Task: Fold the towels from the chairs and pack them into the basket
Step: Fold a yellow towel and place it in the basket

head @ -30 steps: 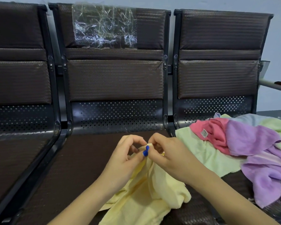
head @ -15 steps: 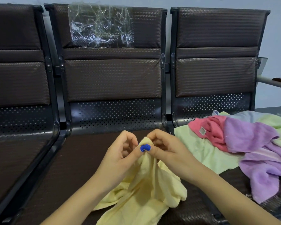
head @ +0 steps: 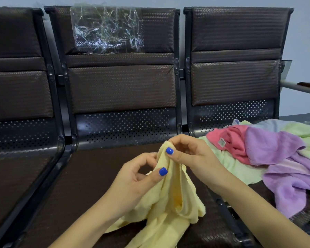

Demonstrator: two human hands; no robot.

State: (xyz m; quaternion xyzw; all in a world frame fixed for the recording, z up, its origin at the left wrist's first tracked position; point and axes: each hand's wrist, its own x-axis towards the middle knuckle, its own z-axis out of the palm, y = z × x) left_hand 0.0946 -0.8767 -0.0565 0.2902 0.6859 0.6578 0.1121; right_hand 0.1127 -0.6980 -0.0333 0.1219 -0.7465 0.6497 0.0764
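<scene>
A pale yellow towel (head: 170, 208) hangs bunched over the middle chair seat (head: 89, 176). My left hand (head: 134, 179) pinches its edge between thumb and fingers. Slightly higher, my right hand (head: 191, 154) pinches the towel's top corner. On the right chair seat lies a heap of towels: light green (head: 238, 169), pink (head: 231, 144) with a small label, and purple (head: 284, 169). No basket is in view.
Three dark brown chairs stand in a row against a pale wall. A crumpled clear plastic sheet (head: 106, 29) sticks to the middle chair's backrest. The left chair seat (head: 13, 176) holds nothing. A metal armrest (head: 301, 86) juts out at the far right.
Both hands rose a little with the yellow towel. The right hand climbed to the top corner while the left hand slid lower along the edge, so the hands now sit apart.
</scene>
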